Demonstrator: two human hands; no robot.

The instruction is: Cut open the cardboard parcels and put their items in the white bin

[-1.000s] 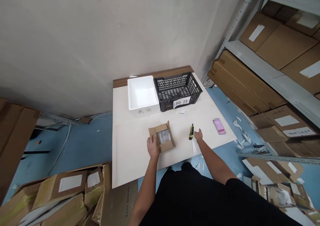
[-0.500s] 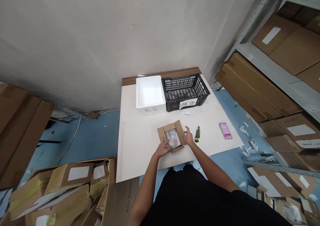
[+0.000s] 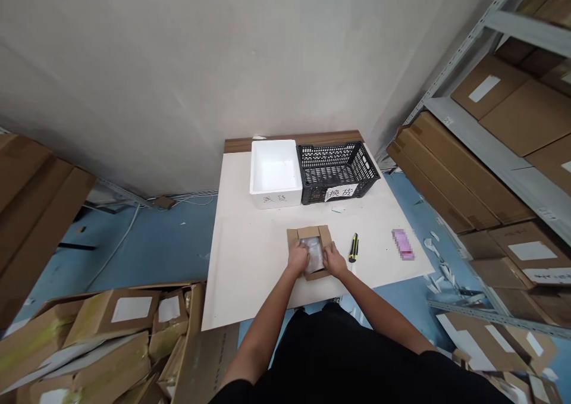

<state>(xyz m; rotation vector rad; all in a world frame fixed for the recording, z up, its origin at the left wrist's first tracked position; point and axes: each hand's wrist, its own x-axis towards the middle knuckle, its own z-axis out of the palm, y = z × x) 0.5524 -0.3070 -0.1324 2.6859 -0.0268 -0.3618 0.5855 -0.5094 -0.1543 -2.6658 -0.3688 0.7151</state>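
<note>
A small cardboard box (image 3: pixel 307 232) lies on the white table with its flaps folded outward. Inside it is an item in clear plastic wrapping (image 3: pixel 314 253); what the wrapping contains I cannot make out. My left hand (image 3: pixel 298 257) is closed at the left inner side of the box, its curled fingers on the edge of the wrapping. On the opposite side, my right hand (image 3: pixel 334 260) is closed round the right wall of the box. To the right of that hand lies a yellow and black utility knife (image 3: pixel 354 248).
Behind the box stand a white foam bin (image 3: pixel 276 198) and a black plastic crate (image 3: pixel 316 193), both labelled. A blurred pink object (image 3: pixel 403 244) lies on the table's right. Shelves with cartons (image 3: pixel 450 172) rise at right; a large carton of parcels (image 3: pixel 134 309) stands lower left.
My left hand has gone from spread fingers on the wrapping to a closed grip at the box's left inner side. My right hand has closed on the right wall. The view has shifted slightly.
</note>
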